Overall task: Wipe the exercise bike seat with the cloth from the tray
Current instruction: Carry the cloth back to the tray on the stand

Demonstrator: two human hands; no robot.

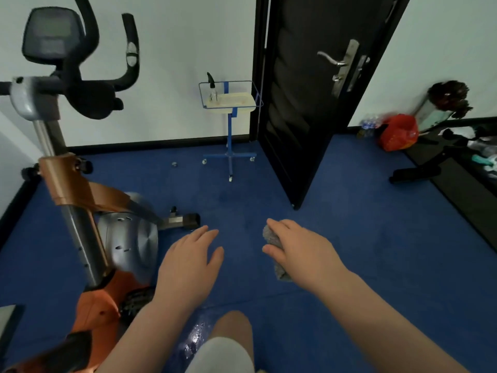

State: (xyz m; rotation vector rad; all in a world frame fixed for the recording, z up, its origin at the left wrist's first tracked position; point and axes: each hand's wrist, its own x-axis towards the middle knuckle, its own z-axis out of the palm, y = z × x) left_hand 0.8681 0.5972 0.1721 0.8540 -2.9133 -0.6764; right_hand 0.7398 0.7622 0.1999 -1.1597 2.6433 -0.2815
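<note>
Fingers [279, 230] of right hand [301, 249] curled around grey cloth [271, 238], left hand [188, 259] fingers spread, empty.

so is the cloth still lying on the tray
No, the grey cloth is bunched in the right hand, well away from the tray on its blue stand.

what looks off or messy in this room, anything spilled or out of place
A wet, glistening patch lies on the blue floor by the person's knee, like a spill. Clutter with a red bag is piled along the right wall. Brown tape wraps the exercise bike frame, suggesting a repair.
</note>
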